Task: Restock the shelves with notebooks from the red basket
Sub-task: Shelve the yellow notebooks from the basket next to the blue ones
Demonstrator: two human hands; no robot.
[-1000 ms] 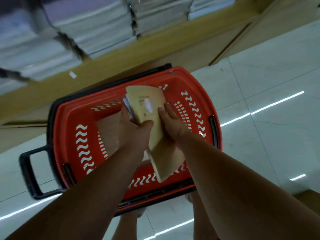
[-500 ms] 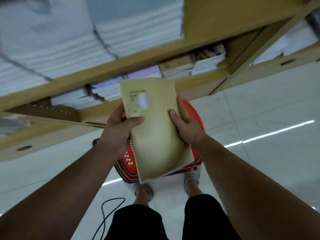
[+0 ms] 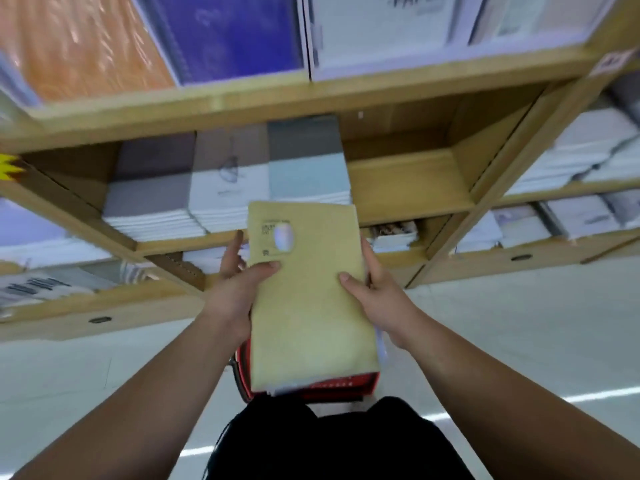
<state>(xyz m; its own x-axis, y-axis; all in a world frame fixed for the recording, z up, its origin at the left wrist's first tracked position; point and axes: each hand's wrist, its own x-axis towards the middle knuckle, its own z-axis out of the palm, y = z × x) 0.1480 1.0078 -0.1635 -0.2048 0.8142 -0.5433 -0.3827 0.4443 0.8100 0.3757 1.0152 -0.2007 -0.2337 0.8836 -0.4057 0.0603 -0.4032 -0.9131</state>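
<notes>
A stack of tan kraft-covered notebooks [image 3: 308, 306] is held up in front of the wooden shelves [image 3: 408, 188]. My left hand [image 3: 235, 289] grips its left edge, thumb on the cover. On the right edge my right hand [image 3: 377, 292] does the same. Only a sliver of the red basket [image 3: 332, 389] shows on the floor beneath the stack. The middle shelf has a bare gap to the right of a light blue notebook pile [image 3: 308, 171].
Grey and white notebook piles [image 3: 187, 199] fill the middle shelf's left part. Orange, purple and white pads [image 3: 221, 32] lie on the shelf above. More stacks [image 3: 585, 150] sit in the unit to the right. Pale tiled floor [image 3: 519, 334] lies below.
Both hands lifted the tan notebooks out of the red basket and raised them to shelf height. The view tilted up from the basket to the shelves.
</notes>
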